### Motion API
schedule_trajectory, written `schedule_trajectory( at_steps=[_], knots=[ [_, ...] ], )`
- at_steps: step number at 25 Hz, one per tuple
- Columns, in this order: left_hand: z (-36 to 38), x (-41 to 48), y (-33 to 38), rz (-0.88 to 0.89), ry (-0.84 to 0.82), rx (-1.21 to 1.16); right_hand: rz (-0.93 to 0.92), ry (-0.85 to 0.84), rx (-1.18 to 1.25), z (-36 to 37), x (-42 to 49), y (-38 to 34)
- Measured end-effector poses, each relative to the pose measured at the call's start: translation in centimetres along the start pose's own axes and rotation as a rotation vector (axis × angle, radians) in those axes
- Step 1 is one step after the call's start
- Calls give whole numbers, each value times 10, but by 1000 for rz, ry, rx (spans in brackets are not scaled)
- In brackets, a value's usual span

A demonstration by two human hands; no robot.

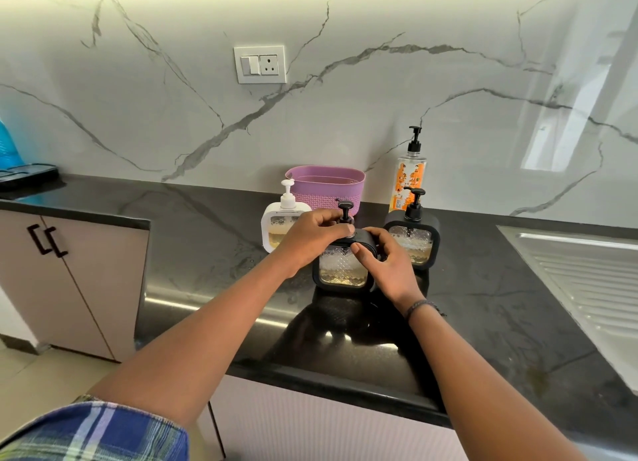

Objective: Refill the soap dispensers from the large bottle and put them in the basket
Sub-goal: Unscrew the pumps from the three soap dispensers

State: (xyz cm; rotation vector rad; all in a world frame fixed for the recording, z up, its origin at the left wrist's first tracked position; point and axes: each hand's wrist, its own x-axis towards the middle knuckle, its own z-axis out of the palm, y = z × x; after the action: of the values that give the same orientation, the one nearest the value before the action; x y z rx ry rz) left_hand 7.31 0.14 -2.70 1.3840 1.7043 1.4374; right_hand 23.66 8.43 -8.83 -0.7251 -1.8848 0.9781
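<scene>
Countertop [193, 225]: black polished stone, glossy, pale veins, mirror-like reflections. Backsplash [345, 122]: white marble-look slab, grey veins, glossy. Basket [328, 187]: purple plastic, matt, woven-pattern lower wall. Near black dispenser [341, 270]: matt black plastic frame, clear diamond-embossed window. White dispenser [272, 219]: smooth glossy white plastic. Large bottle [411, 170]: clear plastic, orange printed label. Drainboard [587, 281]: ribbed metal, dull sheen. Sleeve [103, 433]: checked woven cloth.

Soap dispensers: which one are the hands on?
The front black dispenser: left hand grips its pump, right hand its side; white dispenser and rear black dispenser stand untouched.
</scene>
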Motion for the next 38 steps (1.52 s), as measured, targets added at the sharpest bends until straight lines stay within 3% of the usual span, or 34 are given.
schedule_trajectory(
  at_steps=[3, 13, 16, 19, 24, 28, 38],
  knots=[
    [-5, -3, 11, 33, 112, 42, -22, 1, 1, 0, -2, -1],
    [-63, -26, 38, 69, 261, -238, 3, -2, -17, -1, -6, -8],
    [-85, -39, 29, 81, 313, -375, -7, -9, -15, 0, -6, -9],
    [-109, -58, 5, 80, 393, -341, -26, -7, -22, 3, -6, -10],
    [-142, -80, -52, -68, 588, -341, -36, -12, -38, 9, -4, -11],
    [-151, -85, -79, -130, 642, -193, -32, -8, -50, 9, -5, -10],
    [-142, -74, -110, -244, 610, 564, -60, -15, -188, 7, -7, -14]
  ],
)
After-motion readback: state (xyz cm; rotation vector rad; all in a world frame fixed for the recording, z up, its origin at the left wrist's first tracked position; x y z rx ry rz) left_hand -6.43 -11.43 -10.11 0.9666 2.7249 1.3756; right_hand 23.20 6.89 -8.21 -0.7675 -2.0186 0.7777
